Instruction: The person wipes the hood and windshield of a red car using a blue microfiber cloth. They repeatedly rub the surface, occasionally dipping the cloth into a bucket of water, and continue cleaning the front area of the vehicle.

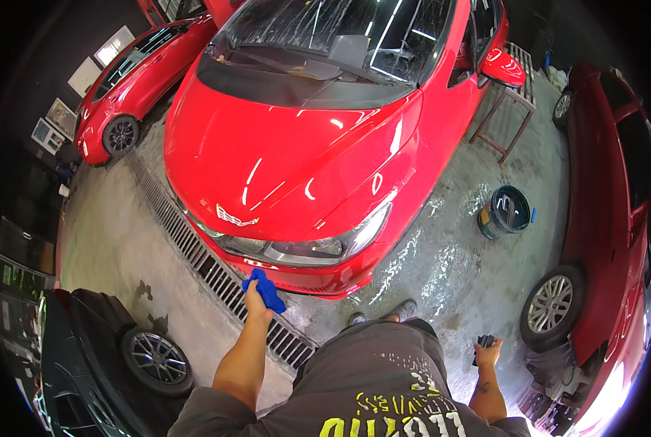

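Observation:
My left hand (255, 301) is closed around a bunched blue cloth (269, 293), just in front of the bumper of a red car (282, 175). The car's headlight (318, 249) and wet-looking, glossy hood lie beyond the cloth. Held out low on the right, my right hand (488, 354) grips a small black object (483, 341). Its exact kind does not show clearly, since the fingers cover part of it. Whether the cloth touches the bumper cannot be made out.
A dark bucket (490, 223) stands on the wet floor at right, near a metal bench (511, 127). A drain grate (207, 271) runs past the car's front. Other cars stand around: a red one (140, 65), a black one (100, 349) and a darker red one (602, 218).

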A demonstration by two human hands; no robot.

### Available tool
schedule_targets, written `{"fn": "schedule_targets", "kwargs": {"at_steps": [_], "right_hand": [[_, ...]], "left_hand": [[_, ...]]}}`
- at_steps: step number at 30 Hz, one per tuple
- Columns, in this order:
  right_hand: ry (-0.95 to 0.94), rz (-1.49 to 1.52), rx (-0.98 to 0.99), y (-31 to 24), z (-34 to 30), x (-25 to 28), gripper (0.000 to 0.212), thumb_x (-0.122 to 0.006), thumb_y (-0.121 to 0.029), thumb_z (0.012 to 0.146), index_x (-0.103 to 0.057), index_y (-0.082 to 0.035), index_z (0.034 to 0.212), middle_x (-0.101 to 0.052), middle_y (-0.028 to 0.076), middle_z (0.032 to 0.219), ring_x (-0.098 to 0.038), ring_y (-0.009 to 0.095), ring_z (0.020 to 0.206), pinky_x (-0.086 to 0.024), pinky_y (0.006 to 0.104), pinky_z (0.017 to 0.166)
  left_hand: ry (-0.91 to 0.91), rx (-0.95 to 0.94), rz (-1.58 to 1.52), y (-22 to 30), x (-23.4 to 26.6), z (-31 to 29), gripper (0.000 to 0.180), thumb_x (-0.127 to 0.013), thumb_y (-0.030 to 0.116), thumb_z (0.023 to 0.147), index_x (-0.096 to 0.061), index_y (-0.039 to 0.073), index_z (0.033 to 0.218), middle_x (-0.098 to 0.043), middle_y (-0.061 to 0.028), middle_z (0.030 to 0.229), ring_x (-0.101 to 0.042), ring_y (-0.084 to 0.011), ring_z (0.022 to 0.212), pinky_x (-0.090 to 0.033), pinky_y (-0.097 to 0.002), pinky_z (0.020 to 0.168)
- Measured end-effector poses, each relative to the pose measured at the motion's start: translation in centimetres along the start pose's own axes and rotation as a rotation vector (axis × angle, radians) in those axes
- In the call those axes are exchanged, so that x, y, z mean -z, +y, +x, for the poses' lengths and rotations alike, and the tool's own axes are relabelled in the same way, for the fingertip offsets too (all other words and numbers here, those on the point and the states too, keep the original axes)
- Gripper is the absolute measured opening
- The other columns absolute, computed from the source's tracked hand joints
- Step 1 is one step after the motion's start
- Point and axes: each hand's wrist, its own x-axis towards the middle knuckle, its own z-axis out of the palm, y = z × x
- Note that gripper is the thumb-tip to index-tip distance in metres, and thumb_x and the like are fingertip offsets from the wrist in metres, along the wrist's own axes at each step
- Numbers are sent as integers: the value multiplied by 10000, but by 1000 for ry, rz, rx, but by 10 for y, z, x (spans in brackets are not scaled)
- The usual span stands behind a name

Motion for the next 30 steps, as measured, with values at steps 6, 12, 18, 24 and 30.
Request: {"fn": "schedule_targets", "kwargs": {"at_steps": [6,12,18,24,30], "right_hand": [[2,-151,81,-2,-17,3,1043,-1046,-148,739,-489,-76,1617,-784,266,1316,-773,455,1237,-597,527,1102],[29,-227,73,7,-20,12,961,-1049,-239,727,-575,-45,1540,-794,251,1295,-782,429,1217,-602,513,1089],[10,-187,17,42,-42,26,760,-1047,-255,725,-672,-28,1346,-808,241,1214,-794,432,1129,-617,519,1020],[67,-159,5,95,-54,36,634,-1054,-252,711,-722,28,1174,-813,181,1057,-794,325,965,-644,478,916],[76,-168,-82,73,-60,43,910,-1081,-178,674,-536,-10,1383,-755,267,1256,-777,417,1134,-611,504,1017]], "left_hand": [[-168,90,-101,-1,26,-18,293,-542,391,1170,-754,206,1252,-777,-40,1055,-730,-251,891,-610,-456,769],[-151,184,-20,-23,11,-11,335,-635,430,1127,-731,192,1342,-782,-66,1156,-762,-285,969,-626,-462,820],[-240,243,14,-25,-30,-14,392,-750,420,1078,-704,160,1368,-785,-100,1157,-780,-298,1022,-645,-489,863],[-375,319,-57,-26,-66,-23,398,-737,486,1083,-735,163,1315,-794,-103,1131,-779,-294,984,-644,-487,858],[-376,295,-140,6,-110,-46,479,-749,575,1070,-737,162,1312,-803,-109,1143,-783,-294,990,-638,-503,878]]}}
